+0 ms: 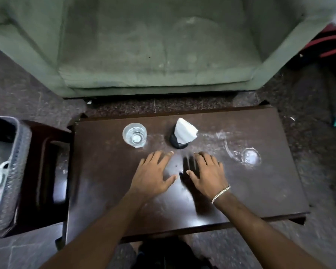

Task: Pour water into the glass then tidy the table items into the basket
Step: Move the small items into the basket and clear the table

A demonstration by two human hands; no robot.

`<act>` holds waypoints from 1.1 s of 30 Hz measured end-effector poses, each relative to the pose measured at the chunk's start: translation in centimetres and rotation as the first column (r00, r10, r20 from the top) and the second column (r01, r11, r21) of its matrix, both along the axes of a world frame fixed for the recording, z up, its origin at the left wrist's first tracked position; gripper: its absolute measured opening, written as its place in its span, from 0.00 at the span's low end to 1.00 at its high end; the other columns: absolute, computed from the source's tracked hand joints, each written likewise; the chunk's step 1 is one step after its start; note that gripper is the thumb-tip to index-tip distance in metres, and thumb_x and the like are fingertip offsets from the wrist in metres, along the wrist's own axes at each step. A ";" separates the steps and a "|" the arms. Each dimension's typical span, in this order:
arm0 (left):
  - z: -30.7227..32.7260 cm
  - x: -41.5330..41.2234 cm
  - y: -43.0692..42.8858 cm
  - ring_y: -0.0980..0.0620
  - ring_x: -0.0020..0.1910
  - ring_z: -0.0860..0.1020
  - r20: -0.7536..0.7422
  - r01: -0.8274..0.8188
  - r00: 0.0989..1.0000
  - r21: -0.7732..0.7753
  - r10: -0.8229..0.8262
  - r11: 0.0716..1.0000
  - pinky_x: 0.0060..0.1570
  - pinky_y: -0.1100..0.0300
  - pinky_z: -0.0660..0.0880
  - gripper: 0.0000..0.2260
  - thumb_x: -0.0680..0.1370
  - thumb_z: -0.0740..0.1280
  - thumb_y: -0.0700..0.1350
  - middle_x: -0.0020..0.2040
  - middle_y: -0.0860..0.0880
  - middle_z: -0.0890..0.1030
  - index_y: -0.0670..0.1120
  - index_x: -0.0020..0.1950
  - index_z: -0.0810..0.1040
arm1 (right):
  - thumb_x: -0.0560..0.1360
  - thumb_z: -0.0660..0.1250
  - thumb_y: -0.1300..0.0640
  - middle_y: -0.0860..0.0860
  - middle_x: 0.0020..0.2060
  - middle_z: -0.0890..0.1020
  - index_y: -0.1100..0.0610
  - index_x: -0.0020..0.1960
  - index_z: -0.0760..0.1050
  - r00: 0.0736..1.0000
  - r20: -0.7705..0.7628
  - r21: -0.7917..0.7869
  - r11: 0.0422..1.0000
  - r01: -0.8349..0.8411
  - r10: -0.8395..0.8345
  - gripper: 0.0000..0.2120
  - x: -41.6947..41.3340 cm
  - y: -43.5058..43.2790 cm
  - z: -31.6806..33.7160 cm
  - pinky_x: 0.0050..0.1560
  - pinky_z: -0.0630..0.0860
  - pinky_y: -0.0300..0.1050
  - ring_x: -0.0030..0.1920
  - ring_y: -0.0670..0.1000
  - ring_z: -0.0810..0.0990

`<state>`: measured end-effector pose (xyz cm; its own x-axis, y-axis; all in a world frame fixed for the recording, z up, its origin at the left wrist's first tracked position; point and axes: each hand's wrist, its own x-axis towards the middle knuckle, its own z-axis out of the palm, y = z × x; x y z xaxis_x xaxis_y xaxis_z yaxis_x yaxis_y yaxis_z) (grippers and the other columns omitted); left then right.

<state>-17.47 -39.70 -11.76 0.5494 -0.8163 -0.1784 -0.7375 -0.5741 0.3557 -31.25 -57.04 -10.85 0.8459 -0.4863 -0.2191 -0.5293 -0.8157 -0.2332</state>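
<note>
Your left hand (153, 171) and right hand (208, 173) lie flat, fingers spread, holding nothing. The glass (134, 134), with water in it, stands just beyond your left hand, which is nearer; the basket (12, 171) sits far left, off the table (260, 191).

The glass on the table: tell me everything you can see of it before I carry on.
The glass is a clear, round tumbler with a thick base, standing upright on the dark wooden table, toward its far left part. It appears to hold clear water, though the level is hard to judge from above. Nothing touches it: the left hand lies flat on the table nearer the person, and the black holder with white napkins stands apart to its right.
</note>
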 end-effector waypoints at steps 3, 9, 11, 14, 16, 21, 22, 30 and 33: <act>-1.6 -1.2 -1.9 0.46 0.68 0.72 -0.020 0.021 1.000 0.029 -0.020 0.999 0.62 0.46 0.74 0.35 0.75 0.63 0.67 0.69 0.48 0.73 0.53 0.79 0.64 | 0.73 0.73 0.52 0.58 0.59 0.77 0.60 0.65 0.74 0.997 -0.036 0.038 0.997 0.070 -0.069 0.24 -1.6 -2.7 -1.5 0.55 0.76 0.58 0.55 0.62 0.76; -2.9 -1.5 -2.9 0.46 0.65 0.73 -0.053 0.015 0.999 0.073 -0.011 0.997 0.61 0.45 0.74 0.36 0.75 0.61 0.68 0.65 0.49 0.72 0.53 0.79 0.64 | 0.78 0.66 0.59 0.59 0.59 0.76 0.60 0.68 0.73 0.981 -0.137 0.121 0.981 0.154 -0.137 0.19 -2.5 -5.1 -3.1 0.60 0.73 0.53 0.58 0.63 0.75; -2.9 -1.3 -2.8 0.46 0.64 0.73 -0.048 0.008 0.999 0.067 -0.004 0.998 0.60 0.45 0.75 0.35 0.75 0.62 0.68 0.65 0.49 0.73 0.53 0.78 0.65 | 0.78 0.63 0.61 0.59 0.57 0.76 0.61 0.65 0.74 0.975 -0.161 0.125 0.977 0.172 -0.152 0.16 -2.4 -5.4 -3.3 0.57 0.74 0.52 0.56 0.63 0.76; -2.7 -0.6 -2.1 0.46 0.64 0.73 -0.036 -0.002 0.999 0.058 0.004 0.998 0.59 0.45 0.75 0.35 0.75 0.62 0.67 0.66 0.49 0.73 0.52 0.78 0.66 | 0.79 0.62 0.61 0.59 0.57 0.77 0.61 0.64 0.74 0.972 -0.180 0.120 0.977 0.175 -0.152 0.14 -2.0 -5.2 -3.3 0.53 0.75 0.51 0.55 0.63 0.78; -2.3 -0.1 -1.3 0.46 0.64 0.73 -0.032 -0.016 0.999 0.045 0.017 0.999 0.59 0.46 0.75 0.35 0.76 0.62 0.67 0.66 0.49 0.74 0.52 0.78 0.65 | 0.79 0.62 0.60 0.58 0.58 0.77 0.60 0.64 0.75 0.979 -0.158 0.125 0.980 0.152 -0.132 0.15 -1.4 -4.5 -2.7 0.53 0.75 0.52 0.56 0.63 0.78; -0.1 1.6 2.0 0.46 0.63 0.74 -0.004 -0.069 0.998 0.015 0.069 0.998 0.58 0.48 0.75 0.35 0.76 0.63 0.67 0.66 0.50 0.74 0.52 0.79 0.65 | 0.79 0.63 0.57 0.56 0.54 0.78 0.58 0.60 0.78 0.999 -0.028 0.139 0.990 0.035 -0.031 0.11 1.7 -1.4 0.2 0.50 0.76 0.52 0.54 0.62 0.79; 0.5 2.2 3.0 0.46 0.63 0.73 0.008 -0.087 0.996 0.015 0.087 0.996 0.58 0.48 0.75 0.35 0.75 0.63 0.67 0.67 0.50 0.74 0.53 0.78 0.65 | 0.79 0.64 0.58 0.56 0.52 0.79 0.59 0.59 0.78 1.000 0.009 0.139 0.990 0.006 -0.008 0.10 2.6 -0.5 1.0 0.48 0.76 0.51 0.52 0.62 0.79; 6.4 7.2 12.5 0.47 0.66 0.73 0.065 -0.285 0.956 -0.039 0.287 0.958 0.58 0.48 0.76 0.34 0.76 0.63 0.67 0.69 0.50 0.73 0.53 0.78 0.64 | 0.72 0.74 0.62 0.56 0.44 0.80 0.60 0.51 0.81 0.937 0.256 0.088 0.960 -0.267 0.237 0.08 11.8 8.4 6.5 0.41 0.79 0.50 0.43 0.61 0.82; 8.4 8.7 17.1 0.47 0.67 0.73 0.091 -0.360 0.927 -0.060 0.365 0.931 0.60 0.49 0.77 0.35 0.76 0.63 0.67 0.70 0.50 0.73 0.53 0.79 0.64 | 0.72 0.75 0.61 0.55 0.47 0.81 0.59 0.53 0.82 0.901 0.298 0.091 0.930 -0.356 0.316 0.10 15.5 12.5 8.5 0.41 0.80 0.50 0.44 0.60 0.82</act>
